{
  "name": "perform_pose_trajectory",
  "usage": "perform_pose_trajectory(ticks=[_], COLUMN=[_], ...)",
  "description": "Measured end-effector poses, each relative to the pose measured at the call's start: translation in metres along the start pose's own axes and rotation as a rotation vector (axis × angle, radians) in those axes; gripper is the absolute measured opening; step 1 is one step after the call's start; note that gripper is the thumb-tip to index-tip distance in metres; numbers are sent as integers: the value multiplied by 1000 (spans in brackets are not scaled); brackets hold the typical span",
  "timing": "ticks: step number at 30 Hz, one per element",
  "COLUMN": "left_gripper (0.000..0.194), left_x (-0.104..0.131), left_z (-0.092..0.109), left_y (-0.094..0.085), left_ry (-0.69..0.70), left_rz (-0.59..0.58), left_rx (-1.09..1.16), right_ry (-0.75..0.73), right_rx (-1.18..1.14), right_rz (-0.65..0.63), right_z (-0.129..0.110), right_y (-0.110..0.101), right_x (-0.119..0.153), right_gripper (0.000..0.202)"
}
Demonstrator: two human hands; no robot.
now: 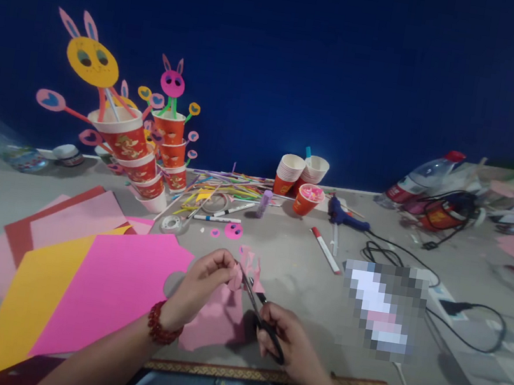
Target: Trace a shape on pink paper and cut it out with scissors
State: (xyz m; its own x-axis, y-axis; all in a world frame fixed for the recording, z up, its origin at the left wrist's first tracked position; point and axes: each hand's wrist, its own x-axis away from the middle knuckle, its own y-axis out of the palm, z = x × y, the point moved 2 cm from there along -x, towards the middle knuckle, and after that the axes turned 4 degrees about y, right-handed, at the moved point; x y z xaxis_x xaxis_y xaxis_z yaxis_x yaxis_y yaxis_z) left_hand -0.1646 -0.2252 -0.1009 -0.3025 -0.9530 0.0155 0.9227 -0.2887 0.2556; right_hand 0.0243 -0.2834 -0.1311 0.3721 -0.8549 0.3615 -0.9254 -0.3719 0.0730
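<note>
Between the fingertips of my left hand [205, 281] is a small light pink paper piece [235, 277], pinched above the table. My right hand [286, 338] is closed round the black handles of a pair of scissors [257, 305]. The scissors' blades point up and left, beside the pink piece. More cut pink scraps [250, 261] hang or lie just behind the blades. Under my hands lies a larger light pink sheet [215, 324] with a curved cut edge. A magenta round face [234, 231] and a small pink disc [215, 233] lie farther back.
Magenta [127, 282] and yellow sheets [37, 288] cover the left side. Cup stacks with rabbit faces [93, 62] stand behind them. Pipe cleaners, pens, a glue stick [263, 204] and cups [307, 200] line the back. A blue glue gun [347, 219], cables and a bottle [421, 178] are right.
</note>
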Motion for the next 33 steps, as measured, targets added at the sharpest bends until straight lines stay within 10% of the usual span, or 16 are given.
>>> perform_pose_trajectory(ticks=[26, 33], left_gripper=[20, 20], left_x=[-1, -3], left_z=[1, 3], left_y=[2, 0], left_ry=[47, 42], left_rz=[52, 77], left_rx=[-26, 18], right_ry=[-4, -36], right_rx=[46, 34], right_rz=[91, -134], right_z=[1, -7], right_y=[6, -6], right_x=[1, 18], right_gripper=[43, 58])
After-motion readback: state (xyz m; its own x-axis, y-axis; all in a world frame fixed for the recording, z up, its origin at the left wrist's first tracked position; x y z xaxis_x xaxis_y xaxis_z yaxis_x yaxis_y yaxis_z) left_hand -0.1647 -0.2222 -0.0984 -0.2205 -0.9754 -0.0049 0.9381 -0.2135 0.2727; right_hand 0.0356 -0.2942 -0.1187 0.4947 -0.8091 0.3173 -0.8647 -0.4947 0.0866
